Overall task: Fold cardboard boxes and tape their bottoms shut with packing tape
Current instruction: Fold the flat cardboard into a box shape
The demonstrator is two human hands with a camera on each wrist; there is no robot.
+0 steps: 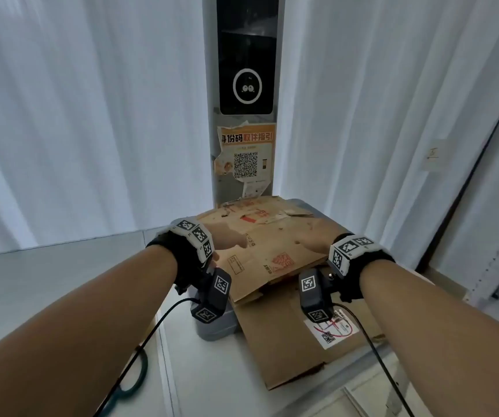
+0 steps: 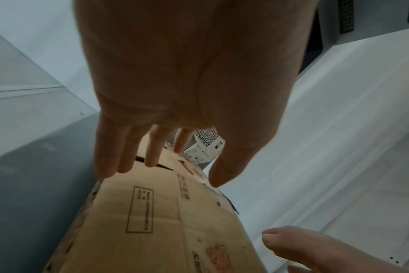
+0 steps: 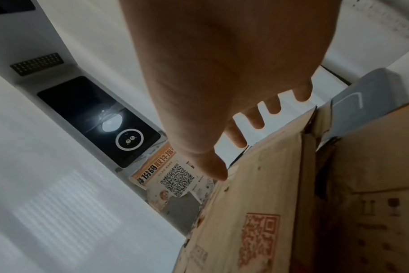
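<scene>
A flattened brown cardboard box [image 1: 266, 245] with red and black print lies on top of a stack. A second flat box [image 1: 287, 335] with a white shipping label lies under it. My left hand [image 1: 230, 245] reaches over the top box's left part, fingers straight and spread [image 2: 126, 162], thumb apart. My right hand [image 1: 311, 240] reaches over its right part, also with straight fingers [image 3: 252, 118]. Neither hand holds anything. Whether the fingertips touch the cardboard I cannot tell. No tape is in view.
The stack rests on a grey platform [image 1: 215, 326] on a white surface. Behind it rises a grey kiosk column with a dark screen [image 1: 246, 73] and an orange QR poster [image 1: 246, 158]. White curtains hang on both sides. A dark green loop [image 1: 134, 383] lies at the lower left.
</scene>
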